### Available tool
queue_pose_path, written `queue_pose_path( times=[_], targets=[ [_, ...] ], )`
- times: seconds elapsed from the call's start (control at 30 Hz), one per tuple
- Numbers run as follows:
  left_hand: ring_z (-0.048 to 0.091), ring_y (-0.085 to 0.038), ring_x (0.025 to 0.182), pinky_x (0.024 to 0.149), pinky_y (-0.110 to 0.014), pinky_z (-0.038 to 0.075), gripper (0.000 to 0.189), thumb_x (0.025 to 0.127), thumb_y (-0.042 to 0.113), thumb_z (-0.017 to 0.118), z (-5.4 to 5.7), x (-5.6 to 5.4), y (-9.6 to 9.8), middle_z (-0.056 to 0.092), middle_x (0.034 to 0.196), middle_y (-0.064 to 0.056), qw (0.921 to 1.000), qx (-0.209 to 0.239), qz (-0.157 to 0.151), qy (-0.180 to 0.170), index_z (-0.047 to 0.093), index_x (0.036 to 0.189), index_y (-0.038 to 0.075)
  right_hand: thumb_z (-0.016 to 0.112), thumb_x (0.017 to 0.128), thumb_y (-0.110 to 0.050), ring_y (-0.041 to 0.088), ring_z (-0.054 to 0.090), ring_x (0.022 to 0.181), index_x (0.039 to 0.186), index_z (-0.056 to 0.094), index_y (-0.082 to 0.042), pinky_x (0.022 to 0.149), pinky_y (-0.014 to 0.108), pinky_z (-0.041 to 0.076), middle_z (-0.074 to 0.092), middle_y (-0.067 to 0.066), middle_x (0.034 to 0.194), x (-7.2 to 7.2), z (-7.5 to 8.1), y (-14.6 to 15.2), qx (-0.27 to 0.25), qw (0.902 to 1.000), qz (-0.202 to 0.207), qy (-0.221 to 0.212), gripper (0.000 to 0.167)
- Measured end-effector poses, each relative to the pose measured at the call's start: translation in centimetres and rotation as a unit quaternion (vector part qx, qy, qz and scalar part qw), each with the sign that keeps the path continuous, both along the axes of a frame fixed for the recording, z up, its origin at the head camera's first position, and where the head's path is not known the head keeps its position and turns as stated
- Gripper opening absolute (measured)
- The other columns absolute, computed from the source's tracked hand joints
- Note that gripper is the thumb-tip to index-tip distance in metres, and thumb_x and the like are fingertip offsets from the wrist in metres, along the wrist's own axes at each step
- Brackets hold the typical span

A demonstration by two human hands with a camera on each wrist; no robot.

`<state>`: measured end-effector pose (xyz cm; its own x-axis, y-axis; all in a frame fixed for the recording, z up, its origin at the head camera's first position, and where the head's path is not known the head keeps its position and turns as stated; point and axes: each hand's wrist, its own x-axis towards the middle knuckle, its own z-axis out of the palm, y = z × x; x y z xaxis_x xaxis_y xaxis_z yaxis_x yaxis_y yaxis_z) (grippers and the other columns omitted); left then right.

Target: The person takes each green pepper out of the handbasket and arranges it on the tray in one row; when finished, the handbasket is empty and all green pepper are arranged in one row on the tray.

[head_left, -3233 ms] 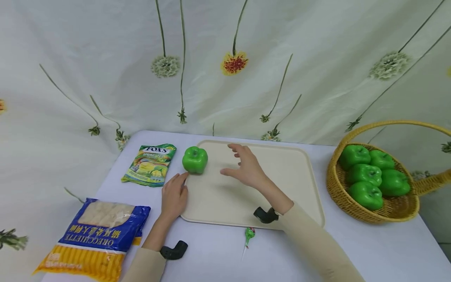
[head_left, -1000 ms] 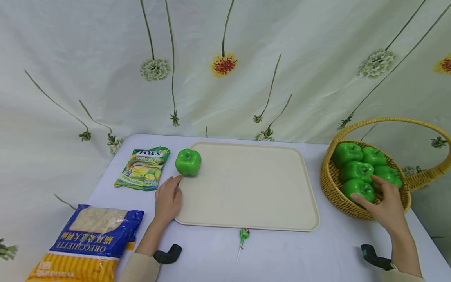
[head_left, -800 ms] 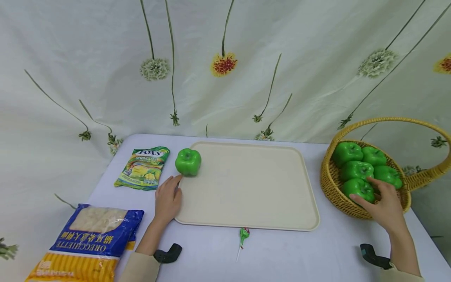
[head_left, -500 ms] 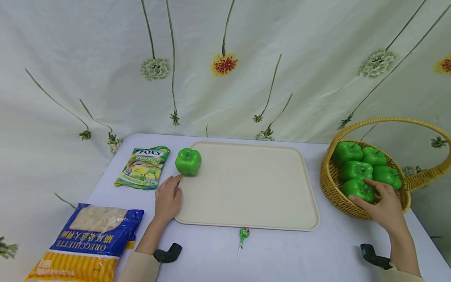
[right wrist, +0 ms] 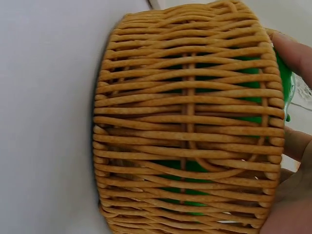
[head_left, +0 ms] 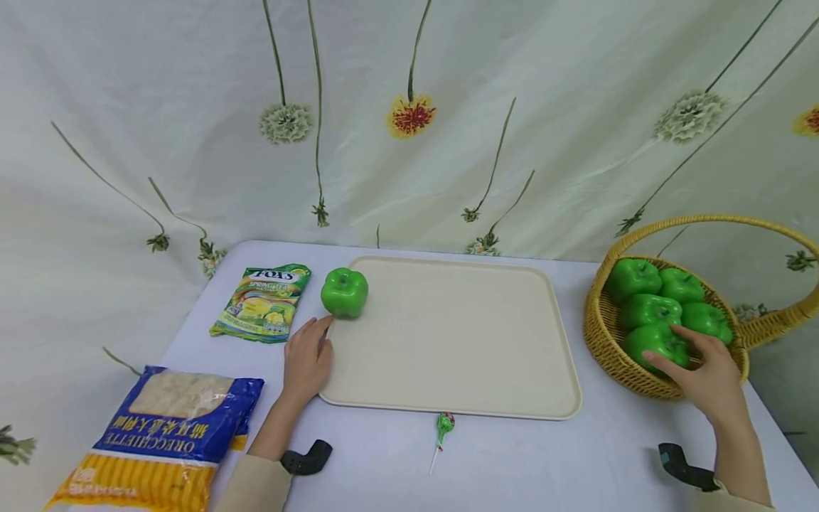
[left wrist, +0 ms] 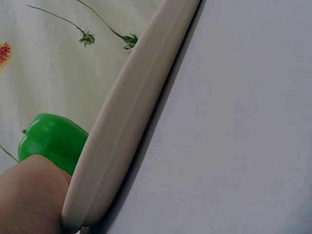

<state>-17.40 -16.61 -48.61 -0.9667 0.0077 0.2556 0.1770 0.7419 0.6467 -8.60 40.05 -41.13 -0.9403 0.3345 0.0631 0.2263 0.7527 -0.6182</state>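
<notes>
My right hand (head_left: 713, 373) reaches over the front rim of a wicker basket (head_left: 630, 370) at the right. Its thumb and fingers hold the frontmost green bell pepper (head_left: 654, 344) from either side. That pepper is still within the basket, among several other glossy green bell peppers (head_left: 649, 311). In the right wrist view the woven wall hides most of it. My left hand (head_left: 307, 363) rests with relaxed fingers at the left edge of a cream tray (head_left: 448, 334). Just beyond its fingertips, one green bell pepper (head_left: 344, 293) sits on the tray's far left corner.
A green candy bag (head_left: 262, 304) lies left of the tray, and a blue and yellow pasta bag (head_left: 160, 437) lies at the front left. One lollipop (head_left: 444, 427) is before the tray. The basket's tall handle (head_left: 716, 219) arches over its back right. A flowered cloth hangs behind.
Earlier my right hand hovered over the tray; it has moved right to the basket and taken hold of the front pepper, which shifts slightly. My left hand stays at the tray edge.
</notes>
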Motion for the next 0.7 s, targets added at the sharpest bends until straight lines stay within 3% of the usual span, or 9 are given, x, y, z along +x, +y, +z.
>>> queue_pose_path(
  times=[0.17, 0.27, 0.37, 0.5, 0.63, 0.7],
  targets=[
    [0.037, -0.042, 0.139, 0.113, -0.063, 0.018, 0.043, 0.093, 0.002, 0.046, 0.0, 0.0, 0.0, 0.054, 0.140, -0.022, 1.0000, -0.004, 0.000, -0.001, 0.053, 0.136, -0.001, 0.067, 0.090, -0.039, 0.059, 0.030, 0.124, 0.149, 0.033, 0.003, 0.089, 0.074, 0.031, 0.026, 0.041, 0.144, 0.5, 0.6, 0.3, -0.015, 0.9997, -0.015, 0.010, 0.079],
    [0.037, -0.042, 0.139, 0.114, -0.062, 0.018, 0.043, 0.093, 0.002, 0.046, 0.0, -0.1, -0.1, 0.054, 0.140, -0.022, 1.0000, -0.004, 0.000, -0.002, 0.053, 0.136, -0.001, 0.068, 0.090, -0.036, 0.052, 0.036, 0.116, 0.147, 0.036, 0.003, 0.082, 0.062, 0.037, 0.032, 0.039, 0.139, 0.8, 1.2, 0.1, 0.003, 0.9988, -0.035, 0.034, 0.076],
    [0.037, -0.042, 0.139, 0.114, -0.062, 0.017, 0.044, 0.093, 0.002, 0.046, 0.0, -0.1, -0.1, 0.053, 0.141, -0.021, 1.0000, -0.003, 0.000, -0.004, 0.053, 0.136, -0.001, 0.071, 0.087, -0.030, 0.030, 0.043, 0.102, 0.145, 0.042, 0.001, 0.076, 0.036, 0.038, 0.038, 0.031, 0.133, 1.0, 2.3, -0.4, 0.020, 0.9949, -0.068, 0.072, 0.072],
    [0.037, -0.042, 0.139, 0.114, -0.062, 0.017, 0.043, 0.093, 0.002, 0.046, 0.0, 0.0, -0.1, 0.054, 0.140, -0.022, 1.0000, -0.002, 0.001, -0.003, 0.053, 0.136, -0.001, 0.075, 0.084, -0.024, -0.004, 0.029, 0.092, 0.142, 0.049, -0.003, 0.066, 0.011, 0.028, 0.041, 0.022, 0.130, 1.0, 4.0, -1.4, 0.027, 0.9879, -0.094, 0.120, 0.067],
    [0.038, -0.043, 0.138, 0.114, -0.062, 0.018, 0.043, 0.093, 0.002, 0.046, -0.1, 0.0, -0.1, 0.054, 0.140, -0.022, 1.0000, -0.002, 0.000, 0.003, 0.053, 0.135, -0.001, 0.078, 0.082, -0.021, -0.013, 0.025, 0.093, 0.141, 0.052, -0.006, 0.069, 0.004, 0.027, 0.043, 0.016, 0.132, 0.9, 5.4, -2.8, 0.028, 0.9841, -0.094, 0.148, 0.066],
    [0.038, -0.043, 0.138, 0.113, -0.062, 0.019, 0.043, 0.093, 0.002, 0.046, -0.2, -0.1, -0.1, 0.054, 0.140, -0.022, 1.0000, -0.001, -0.002, 0.006, 0.054, 0.135, -0.002, 0.079, 0.081, -0.020, -0.014, 0.026, 0.095, 0.140, 0.054, -0.008, 0.072, 0.005, 0.028, 0.045, 0.004, 0.128, 0.8, 6.0, -3.7, 0.019, 0.9829, -0.091, 0.158, 0.065]
  ],
)
